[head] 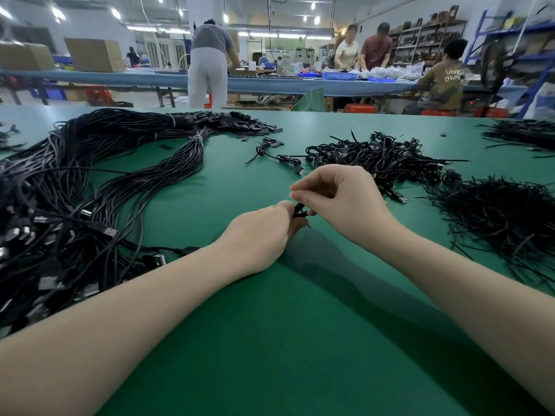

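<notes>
Both my hands meet over the middle of the green table point(270, 340). My left hand point(258, 235) is curled, knuckles up, and grips a small black bundle of cable point(299, 212), most of it hidden inside the fist. My right hand point(336, 199) pinches the top of the same bundle, where a thin black twist tie shows, its upper fingers curled above. Whether the tie is wound round the bundle I cannot tell.
A large mass of long black USB cables point(75, 205) covers the left side. A pile of small coiled, tied cables point(381, 157) lies behind my right hand. Loose black twist ties point(504, 217) are heaped at right. Several people work at a far bench point(270, 82).
</notes>
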`<state>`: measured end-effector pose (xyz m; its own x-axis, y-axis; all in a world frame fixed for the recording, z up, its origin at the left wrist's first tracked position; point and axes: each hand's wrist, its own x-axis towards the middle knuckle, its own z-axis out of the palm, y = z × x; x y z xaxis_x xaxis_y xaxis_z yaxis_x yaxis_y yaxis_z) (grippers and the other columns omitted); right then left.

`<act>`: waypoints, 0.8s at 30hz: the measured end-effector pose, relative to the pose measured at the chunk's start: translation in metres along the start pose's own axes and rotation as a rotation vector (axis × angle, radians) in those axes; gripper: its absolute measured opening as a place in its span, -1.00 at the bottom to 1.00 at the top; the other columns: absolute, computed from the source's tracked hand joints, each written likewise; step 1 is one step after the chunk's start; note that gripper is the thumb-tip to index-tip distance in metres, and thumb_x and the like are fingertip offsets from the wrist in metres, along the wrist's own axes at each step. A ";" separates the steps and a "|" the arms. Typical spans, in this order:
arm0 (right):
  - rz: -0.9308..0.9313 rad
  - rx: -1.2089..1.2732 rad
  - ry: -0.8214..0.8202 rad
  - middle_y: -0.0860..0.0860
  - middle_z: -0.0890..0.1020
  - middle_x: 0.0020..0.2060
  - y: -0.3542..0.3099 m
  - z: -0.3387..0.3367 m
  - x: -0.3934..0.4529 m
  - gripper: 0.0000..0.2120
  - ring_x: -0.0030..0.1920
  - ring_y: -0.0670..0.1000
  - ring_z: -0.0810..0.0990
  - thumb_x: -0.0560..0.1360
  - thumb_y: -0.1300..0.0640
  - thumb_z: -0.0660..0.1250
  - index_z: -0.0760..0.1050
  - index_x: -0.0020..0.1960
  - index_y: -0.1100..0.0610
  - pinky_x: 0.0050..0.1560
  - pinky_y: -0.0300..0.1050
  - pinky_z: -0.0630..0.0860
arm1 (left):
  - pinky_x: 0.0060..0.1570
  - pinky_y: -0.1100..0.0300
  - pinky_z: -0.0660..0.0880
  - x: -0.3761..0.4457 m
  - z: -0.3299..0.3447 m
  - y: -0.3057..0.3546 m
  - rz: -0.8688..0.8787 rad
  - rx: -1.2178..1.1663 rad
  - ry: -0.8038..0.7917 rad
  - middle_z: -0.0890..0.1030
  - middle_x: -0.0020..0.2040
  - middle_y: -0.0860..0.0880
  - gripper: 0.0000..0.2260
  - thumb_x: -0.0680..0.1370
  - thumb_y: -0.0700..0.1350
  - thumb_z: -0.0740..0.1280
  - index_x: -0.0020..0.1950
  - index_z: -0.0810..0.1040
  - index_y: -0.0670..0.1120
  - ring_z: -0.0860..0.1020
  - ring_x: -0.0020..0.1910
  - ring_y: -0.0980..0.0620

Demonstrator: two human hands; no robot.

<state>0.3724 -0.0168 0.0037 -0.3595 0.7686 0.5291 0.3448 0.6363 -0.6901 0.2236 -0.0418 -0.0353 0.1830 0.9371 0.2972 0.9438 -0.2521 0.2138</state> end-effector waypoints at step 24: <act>0.297 0.032 -0.543 -0.07 0.63 -0.37 0.003 -0.063 0.018 -0.84 -0.39 -0.13 0.54 0.20 0.11 0.57 0.59 -0.32 0.00 -0.41 -0.26 0.39 | -0.44 0.17 0.25 -0.011 -0.005 0.015 0.441 0.459 0.381 0.47 -0.46 -0.02 -0.79 0.49 -0.03 0.18 -0.29 0.46 -0.08 0.48 -0.51 -0.09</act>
<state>0.4213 0.0028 0.0424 -0.6451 0.7640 -0.0091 0.4750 0.3917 -0.7880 0.2347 -0.0569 -0.0300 0.5423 0.6022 0.5860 0.8402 -0.3812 -0.3858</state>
